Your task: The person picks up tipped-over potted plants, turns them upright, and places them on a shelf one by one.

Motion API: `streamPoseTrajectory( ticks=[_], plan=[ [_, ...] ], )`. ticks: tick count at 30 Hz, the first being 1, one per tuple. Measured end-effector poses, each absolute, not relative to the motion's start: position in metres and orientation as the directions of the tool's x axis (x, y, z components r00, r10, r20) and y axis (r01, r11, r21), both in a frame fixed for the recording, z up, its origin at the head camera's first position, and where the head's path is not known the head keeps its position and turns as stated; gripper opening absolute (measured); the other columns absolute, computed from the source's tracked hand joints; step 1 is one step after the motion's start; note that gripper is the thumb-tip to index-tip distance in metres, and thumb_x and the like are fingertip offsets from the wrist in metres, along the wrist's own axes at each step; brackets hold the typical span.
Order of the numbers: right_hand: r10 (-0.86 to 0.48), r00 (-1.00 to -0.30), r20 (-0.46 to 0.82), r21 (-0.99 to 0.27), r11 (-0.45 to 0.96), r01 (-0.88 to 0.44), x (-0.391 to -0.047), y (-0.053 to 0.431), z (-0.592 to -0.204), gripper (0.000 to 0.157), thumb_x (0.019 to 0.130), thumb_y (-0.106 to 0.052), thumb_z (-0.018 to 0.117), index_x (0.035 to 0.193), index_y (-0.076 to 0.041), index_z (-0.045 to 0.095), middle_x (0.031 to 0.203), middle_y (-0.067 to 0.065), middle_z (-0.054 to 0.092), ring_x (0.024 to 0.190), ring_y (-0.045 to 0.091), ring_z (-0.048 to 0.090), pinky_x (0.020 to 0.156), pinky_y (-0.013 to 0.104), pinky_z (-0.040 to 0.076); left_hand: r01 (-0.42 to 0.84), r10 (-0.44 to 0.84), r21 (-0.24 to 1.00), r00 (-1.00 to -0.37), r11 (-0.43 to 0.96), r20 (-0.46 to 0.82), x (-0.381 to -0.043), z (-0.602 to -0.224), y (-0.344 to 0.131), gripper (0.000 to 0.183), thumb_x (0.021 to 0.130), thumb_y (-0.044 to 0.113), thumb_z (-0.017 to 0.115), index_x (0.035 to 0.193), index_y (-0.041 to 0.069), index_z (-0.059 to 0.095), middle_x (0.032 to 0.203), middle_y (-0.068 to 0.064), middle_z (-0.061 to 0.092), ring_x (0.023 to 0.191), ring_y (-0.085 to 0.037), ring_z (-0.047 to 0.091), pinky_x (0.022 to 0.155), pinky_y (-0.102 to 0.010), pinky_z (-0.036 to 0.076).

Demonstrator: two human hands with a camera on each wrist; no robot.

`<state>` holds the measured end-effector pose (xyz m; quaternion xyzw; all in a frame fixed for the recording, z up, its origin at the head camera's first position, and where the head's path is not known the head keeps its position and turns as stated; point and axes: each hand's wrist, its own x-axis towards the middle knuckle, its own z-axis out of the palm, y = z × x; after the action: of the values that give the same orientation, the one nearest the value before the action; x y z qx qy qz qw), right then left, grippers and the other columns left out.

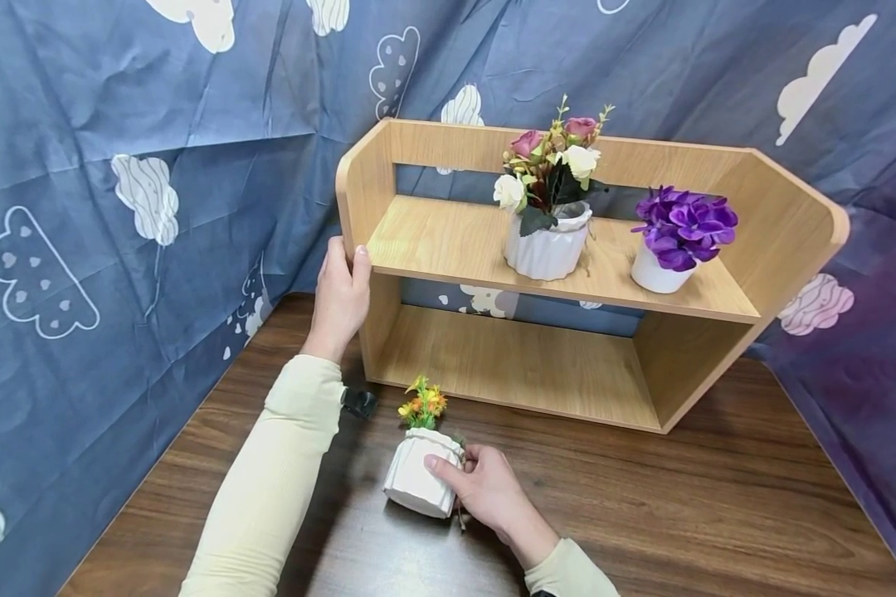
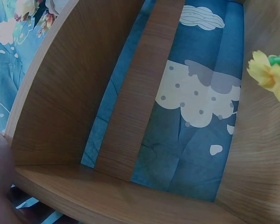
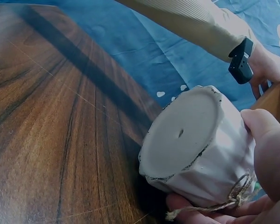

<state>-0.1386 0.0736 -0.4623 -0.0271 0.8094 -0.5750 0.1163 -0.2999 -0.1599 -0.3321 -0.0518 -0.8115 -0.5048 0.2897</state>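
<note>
My left hand grips the left side panel of a light wooden two-tier shelf, thumb on the front edge. In my right hand is a white ribbed flower pot with small yellow and orange flowers. The pot is tilted, flowers leaning toward the shelf, in front of its lower tier. In the right wrist view the pot's round base faces the camera, and a twine bow hangs near my fingers. Yellow petals show at the right edge of the left wrist view.
On the upper tier stand a white pot of pink and white roses and a smaller white pot of purple flowers. The shelf stands on a dark wooden table. Blue cloud-print cloth hangs behind and at the sides.
</note>
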Motion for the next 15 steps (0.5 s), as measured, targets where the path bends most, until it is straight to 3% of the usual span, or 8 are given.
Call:
streamPoseTrajectory(
  ticks=[9,15],
  plan=[
    [-0.144,-0.982,-0.123,-0.944,0.323,0.071,-0.1364,0.0733,-0.4587,0.062,0.091,-0.028,0.086,0.128,0.017,0.062,0.088,0.008,0.072,0.071,0.012,0.065,0.065,0.028,0.057,0.375,-0.208,0.792,-0.829,0.482,0.52,-0.2995,-0.3315,-0.1598,0.039,0.113,0.028,0.044,0.136,-0.003,0.051,0.134,-0.027,0.06,0.121,-0.041,0.058,0.107,-0.055,0.046],
    [-0.114,-0.986,-0.123,-0.957,0.275,0.088,-0.1366,0.0738,-0.4606,0.056,0.09,-0.021,0.087,0.125,0.014,0.062,0.089,0.01,0.072,0.071,0.013,0.067,0.065,0.03,0.06,0.373,-0.208,0.795,-0.832,0.479,0.515,-0.3001,-0.332,-0.1597,0.039,0.114,0.028,0.044,0.137,-0.003,0.051,0.134,-0.027,0.06,0.121,-0.041,0.058,0.106,-0.055,0.046]
  ],
)
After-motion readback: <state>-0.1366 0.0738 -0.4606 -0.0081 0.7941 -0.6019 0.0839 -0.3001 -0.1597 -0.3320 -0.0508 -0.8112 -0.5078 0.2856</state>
